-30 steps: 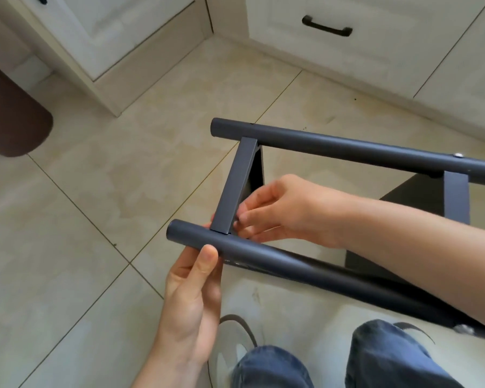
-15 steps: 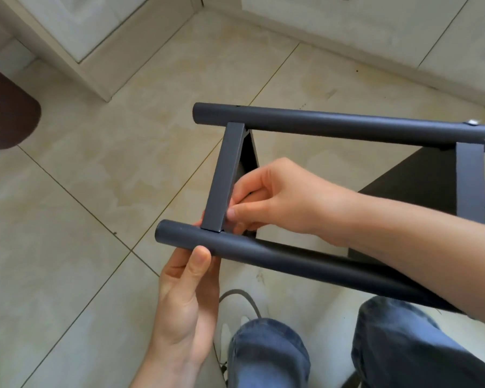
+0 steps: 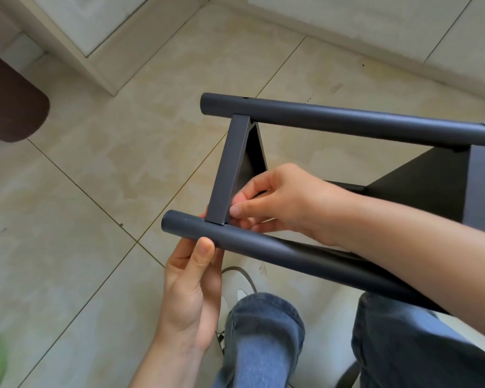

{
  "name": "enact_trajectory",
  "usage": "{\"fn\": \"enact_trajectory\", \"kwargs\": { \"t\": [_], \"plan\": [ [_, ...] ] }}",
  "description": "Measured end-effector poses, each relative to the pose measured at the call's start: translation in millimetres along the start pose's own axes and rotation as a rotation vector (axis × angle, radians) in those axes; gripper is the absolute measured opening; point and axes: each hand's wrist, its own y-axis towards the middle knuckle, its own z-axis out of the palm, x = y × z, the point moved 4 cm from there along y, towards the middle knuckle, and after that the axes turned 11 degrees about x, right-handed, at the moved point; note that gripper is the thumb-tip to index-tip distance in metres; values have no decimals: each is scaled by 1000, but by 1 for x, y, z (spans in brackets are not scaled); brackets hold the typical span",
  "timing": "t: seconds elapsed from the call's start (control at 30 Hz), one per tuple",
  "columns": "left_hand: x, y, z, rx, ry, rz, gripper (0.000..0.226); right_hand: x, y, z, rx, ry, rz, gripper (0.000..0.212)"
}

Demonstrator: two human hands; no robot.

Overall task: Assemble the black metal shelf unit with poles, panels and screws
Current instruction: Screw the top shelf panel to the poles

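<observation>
Two hands at the near pole: left hand gripping beneath, right hand pinching above.

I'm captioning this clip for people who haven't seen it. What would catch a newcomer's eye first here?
The black shelf frame fills the middle, held above the tiled floor, with two round poles joined by a flat panel edge. The right hand pinches at the corner where that panel meets the near pole, while the left hand holds the pole from below, thumb on top. Blue jeans show at the bottom.
</observation>
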Motion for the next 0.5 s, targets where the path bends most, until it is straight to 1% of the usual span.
{"fn": "enact_trajectory", "kwargs": {
  "t": [0.1,0.3,0.5],
  "plan": [
    [2,2,0,-14,-6,4,51,0,0,-5,5,102,31,11],
    [2,7,-1,-18,-7,-1,59,1,1,-7,149,200,98,5],
    [2,7,-1,-12,10,-10,60,-3,4,-1,217,279,145,8]
  ]
}}
